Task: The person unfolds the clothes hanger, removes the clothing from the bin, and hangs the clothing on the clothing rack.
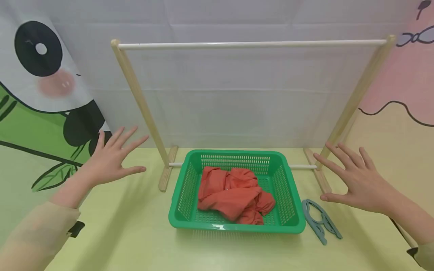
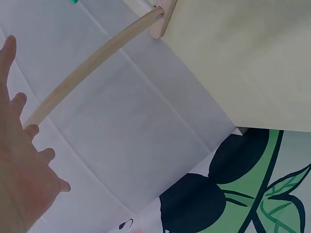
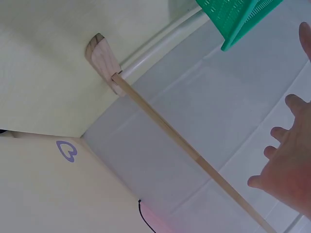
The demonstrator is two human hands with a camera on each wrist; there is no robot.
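Observation:
With fingers spread, my left hand (image 1: pixel 112 160) hovers to the left of the green basket (image 1: pixel 237 228), touching nothing. My right hand (image 1: pixel 361 182) is held up on the other side, its fingers also spread and nothing in them. Crumpled orange-red cloth (image 1: pixel 234 195), perhaps a garment, lies inside the basket. A grey-blue folding clothes hanger (image 1: pixel 320 220) rests on the table between the basket and my right hand. In the left wrist view my left hand (image 2: pixel 29 179) shows at the left edge; in the right wrist view my right hand (image 3: pixel 289 160) shows at the right edge.
Behind the basket stands a rack with a white top rail (image 1: pixel 251 45), a left wooden post (image 1: pixel 140 101) and a right wooden post (image 1: pixel 359 98). Its wooden feet and a low white bar sit on the pale yellow table (image 1: pixel 145 233). Printed cloth hangs around the back and sides.

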